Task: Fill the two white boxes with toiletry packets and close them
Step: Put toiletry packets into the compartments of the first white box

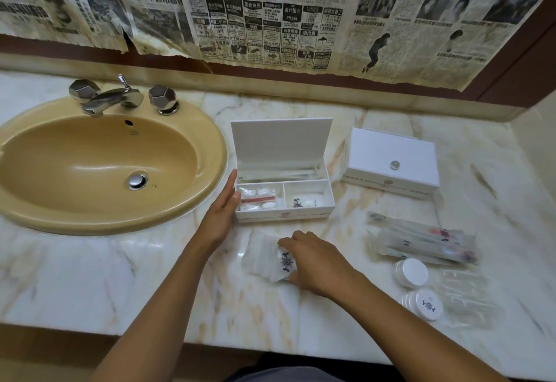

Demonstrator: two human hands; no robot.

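Head view: marble counter [150, 276]. Open white box [284, 198], lid up, packets in its front compartments. Left hand [221, 210], fingers straight, presses flat against the box's left wall. Right hand [313, 261] pinches a clear packet [267, 258] lying just before the box. Closed white box [391, 160] sits right; more packets [421, 241] near it.

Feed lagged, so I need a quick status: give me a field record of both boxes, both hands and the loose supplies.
open box: open white box, lid up, packets in its front compartments
closed box: closed white box, right of it
left hand: left hand, flat against the open box's left side
right hand: right hand, gripping a clear packet on the marble counter
loose supplies: long wrapped packets, round white packets
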